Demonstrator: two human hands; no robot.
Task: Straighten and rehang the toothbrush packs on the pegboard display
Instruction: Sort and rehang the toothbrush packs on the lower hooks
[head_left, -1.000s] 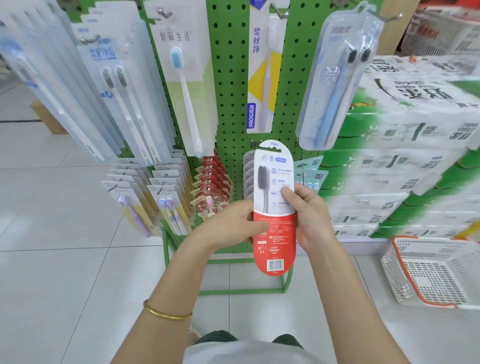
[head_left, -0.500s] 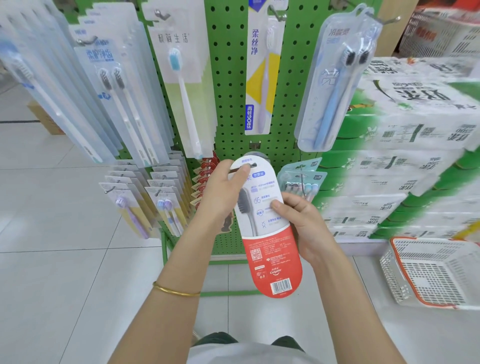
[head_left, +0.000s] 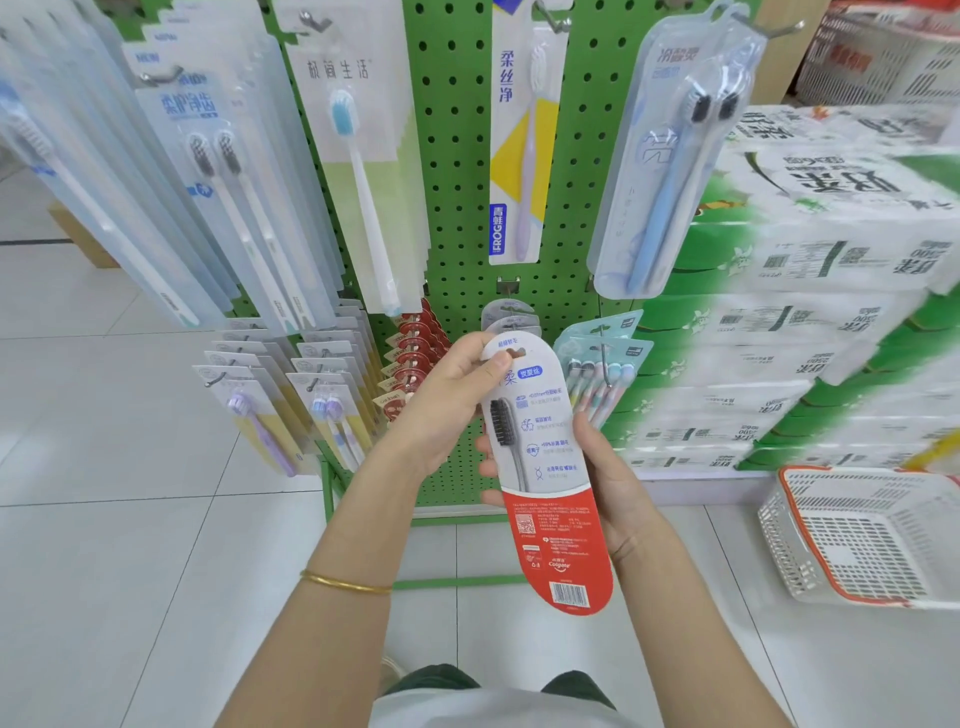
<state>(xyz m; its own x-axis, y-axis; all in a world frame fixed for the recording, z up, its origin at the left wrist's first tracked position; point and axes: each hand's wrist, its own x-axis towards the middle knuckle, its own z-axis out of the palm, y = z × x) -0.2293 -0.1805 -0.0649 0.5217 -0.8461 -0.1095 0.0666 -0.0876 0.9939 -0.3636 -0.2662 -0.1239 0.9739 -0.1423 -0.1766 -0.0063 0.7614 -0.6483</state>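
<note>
- Your left hand pinches the top of the toothbrush pack. The thumb lies flat on the front of the card just beside the hanging hole, and the other fingers are curled behind it.
- Your right hand wraps round the middle of the same pack from the back. The thumb rests along its right edge, and the fingertips peek out past its left edge.
- The pack is off its peg, held in front of the lower middle of the green pegboard. It leans a little, with the grey top towards the board and the red, barcoded bottom towards you. One black-bristled brush shows through the front.
- Its top sits just below and in front of a short row of grey packs, which hang on a hook low on the pegboard.
- Packs of pastel brushes hang at the pegboard's lower right, just beside your right thumb.
- A gold bangle circles your left wrist.
- Stacked cartons stand to the right of the pegboard, with a white and orange basket on the floor in front of them.
</note>
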